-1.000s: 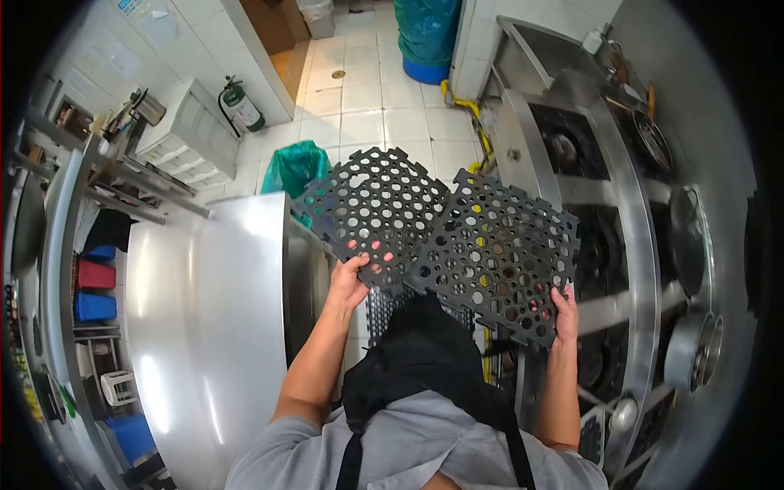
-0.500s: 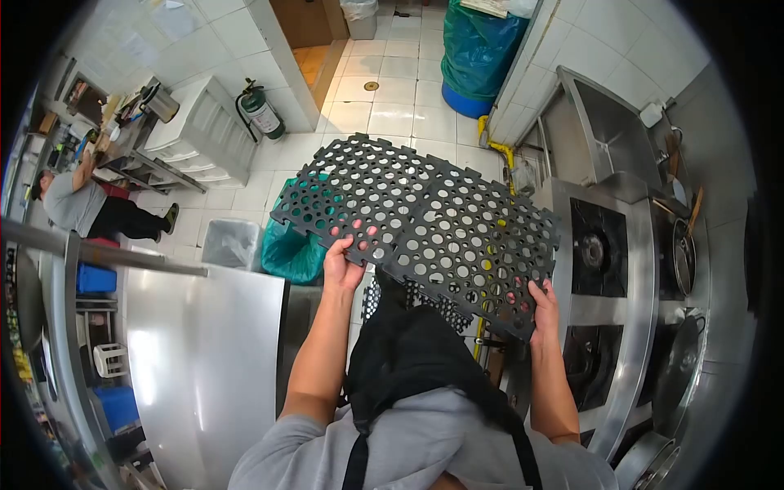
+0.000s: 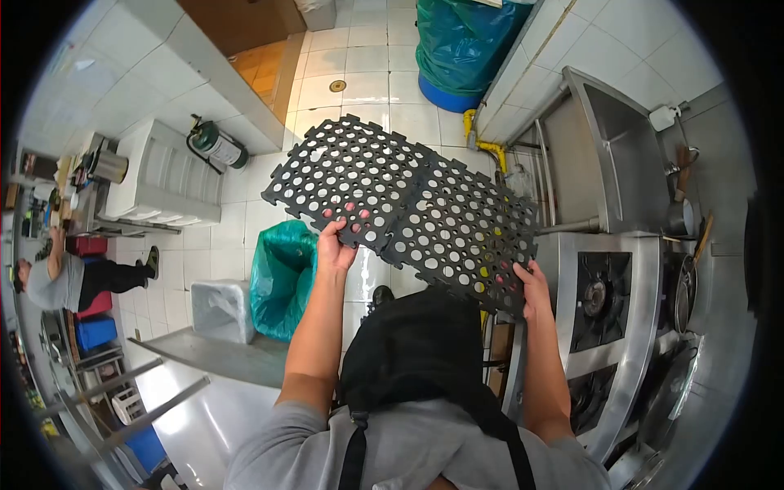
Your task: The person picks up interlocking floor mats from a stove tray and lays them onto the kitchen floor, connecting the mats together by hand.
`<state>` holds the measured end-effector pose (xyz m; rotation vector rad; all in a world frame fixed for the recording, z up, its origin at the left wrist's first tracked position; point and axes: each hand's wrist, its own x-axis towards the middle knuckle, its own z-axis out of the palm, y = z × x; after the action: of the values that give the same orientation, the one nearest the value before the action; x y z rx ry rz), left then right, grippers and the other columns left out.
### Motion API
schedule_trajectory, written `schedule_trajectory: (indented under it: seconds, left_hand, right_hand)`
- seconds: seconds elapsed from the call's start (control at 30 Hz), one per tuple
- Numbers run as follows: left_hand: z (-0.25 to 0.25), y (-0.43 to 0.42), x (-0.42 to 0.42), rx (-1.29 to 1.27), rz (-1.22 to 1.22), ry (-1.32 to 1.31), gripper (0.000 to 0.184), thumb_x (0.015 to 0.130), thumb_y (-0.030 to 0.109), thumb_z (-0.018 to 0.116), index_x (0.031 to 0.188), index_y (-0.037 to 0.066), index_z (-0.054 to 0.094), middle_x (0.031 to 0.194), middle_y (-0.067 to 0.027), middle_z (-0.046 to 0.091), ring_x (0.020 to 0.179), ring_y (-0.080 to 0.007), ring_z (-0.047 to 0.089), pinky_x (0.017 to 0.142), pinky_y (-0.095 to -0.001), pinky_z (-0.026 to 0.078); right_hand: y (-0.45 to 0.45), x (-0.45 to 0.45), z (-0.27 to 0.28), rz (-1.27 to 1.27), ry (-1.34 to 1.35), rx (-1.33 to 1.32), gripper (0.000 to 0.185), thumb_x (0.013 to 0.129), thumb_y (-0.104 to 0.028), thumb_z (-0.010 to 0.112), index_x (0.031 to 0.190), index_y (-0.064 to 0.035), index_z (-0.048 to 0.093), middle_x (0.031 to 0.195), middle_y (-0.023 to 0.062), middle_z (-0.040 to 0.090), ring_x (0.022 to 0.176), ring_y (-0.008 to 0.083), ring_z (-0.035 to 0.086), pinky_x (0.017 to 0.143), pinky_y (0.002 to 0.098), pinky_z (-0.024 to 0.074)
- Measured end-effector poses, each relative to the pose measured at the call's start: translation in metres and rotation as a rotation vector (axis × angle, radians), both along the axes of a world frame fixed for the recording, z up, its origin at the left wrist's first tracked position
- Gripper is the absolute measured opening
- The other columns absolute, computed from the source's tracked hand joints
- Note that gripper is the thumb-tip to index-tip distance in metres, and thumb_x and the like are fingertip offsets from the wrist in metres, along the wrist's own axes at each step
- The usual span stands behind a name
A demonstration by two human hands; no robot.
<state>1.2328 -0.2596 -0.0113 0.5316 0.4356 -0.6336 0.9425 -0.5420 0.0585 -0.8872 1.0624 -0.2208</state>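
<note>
A black perforated rubber floor mat (image 3: 408, 196), made of two joined tiles with interlocking tabs along the edges, is held out in front of me above the floor. My left hand (image 3: 336, 249) grips its near edge left of the seam, and its fingertips show through the holes from underneath. Toward the right near corner, my right hand (image 3: 535, 292) is closed on the edge, with fingers also under the mat. The mat slants, its left end farther from me than its right.
A green-lined bin (image 3: 282, 278) and a grey bin (image 3: 222, 310) stand left, beside a steel counter (image 3: 192, 408). On the right are a stove (image 3: 600, 294) and steel sink (image 3: 612, 163). Ahead are a fire extinguisher (image 3: 219, 145) and blue bin (image 3: 447, 94). Another person (image 3: 82, 282) works far left.
My view has moved forward along the floor, and both bins at left show more fully. The mat is still in both hands; the second mat seen on the floor below is now out of sight.
</note>
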Motion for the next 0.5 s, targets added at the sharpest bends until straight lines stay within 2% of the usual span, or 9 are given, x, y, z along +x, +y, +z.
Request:
schedule_trajectory:
  seconds: [0.1,0.17,0.23,0.27,0.33,0.37,0.47,0.5]
  left_hand:
    - [-0.036,-0.039,0.041,0.022,-0.006,0.029,0.048,0.079,-0.005,0.046,0.117,0.024,0.039,0.122,-0.0138,0.054,0.101,-0.0423,0.060,0.082,-0.0515,0.050]
    - [-0.078,-0.058,0.055,0.021,0.009,0.050,0.050,0.076,-0.006,0.046,0.116,0.023,0.042,0.124,-0.0126,0.054,0.106,-0.0444,0.058,0.087,-0.0563,0.048]
    - [-0.118,-0.076,0.069,0.050,0.049,0.097,0.056,0.075,-0.004,0.046,0.123,0.025,0.041,0.127,-0.0113,0.053,0.109,-0.0447,0.056,0.084,-0.0544,0.049]
    - [-0.142,-0.086,0.077,0.070,0.049,0.098,0.058,0.077,-0.003,0.046,0.127,0.026,0.040,0.131,-0.0108,0.051,0.112,-0.0445,0.055,0.083,-0.0536,0.049]
    - [-0.187,-0.105,0.093,0.097,0.039,0.118,0.058,0.075,-0.003,0.047,0.126,0.025,0.042,0.129,-0.0097,0.052,0.111,-0.0437,0.056,0.084,-0.0535,0.048]
    - [-0.212,-0.115,0.102,0.086,0.051,0.154,0.058,0.076,-0.004,0.047,0.126,0.025,0.042,0.128,-0.0097,0.053,0.111,-0.0437,0.056,0.084,-0.0529,0.048]
    - [-0.285,-0.137,0.126,0.071,0.023,0.196,0.055,0.076,-0.004,0.046,0.122,0.026,0.041,0.126,-0.0099,0.056,0.114,-0.0444,0.055,0.082,-0.0488,0.049]
    - [-0.300,-0.152,0.132,0.138,0.061,0.244,0.053,0.077,-0.004,0.046,0.120,0.026,0.041,0.126,-0.0098,0.056,0.115,-0.0445,0.054,0.081,-0.0461,0.049]
  right_hand:
    - [-0.056,0.038,-0.068,0.058,0.061,-0.011,0.029,0.089,-0.013,0.063,0.115,-0.0077,0.052,0.097,0.0068,0.066,0.071,0.0207,0.066,0.064,0.0344,0.0553]
    - [-0.085,0.058,-0.111,0.075,0.123,0.002,0.028,0.088,-0.013,0.064,0.114,-0.0085,0.053,0.096,0.0061,0.066,0.070,0.0203,0.065,0.064,0.0341,0.0546]
    - [-0.111,0.082,-0.153,0.201,0.359,-0.052,0.025,0.087,-0.014,0.067,0.108,-0.0084,0.054,0.093,0.0055,0.066,0.065,0.0194,0.065,0.049,0.0305,0.0437]
    - [-0.123,0.092,-0.175,0.191,0.373,-0.037,0.025,0.087,-0.014,0.067,0.108,-0.0084,0.054,0.093,0.0055,0.066,0.065,0.0194,0.065,0.049,0.0305,0.0437]
    - [-0.146,0.121,-0.221,0.176,0.381,-0.052,0.023,0.086,-0.015,0.068,0.106,-0.0118,0.057,0.089,0.0028,0.066,0.062,0.0162,0.061,0.051,0.0282,0.0436]
    - [-0.159,0.126,-0.261,0.151,0.370,-0.093,0.021,0.086,-0.016,0.069,0.104,-0.0128,0.057,0.086,0.0015,0.066,0.061,0.0141,0.061,0.046,0.0263,0.0365]
    - [-0.191,0.167,-0.296,0.231,0.501,-0.016,0.021,0.086,-0.016,0.070,0.102,-0.0138,0.057,0.088,0.0017,0.066,0.062,0.0141,0.061,0.045,0.0265,0.0338]
    - [-0.199,0.180,-0.315,0.206,0.518,-0.026,0.029,0.085,-0.014,0.068,0.111,-0.0096,0.056,0.095,0.0050,0.065,0.072,0.0154,0.063,0.044,0.0281,0.0374]
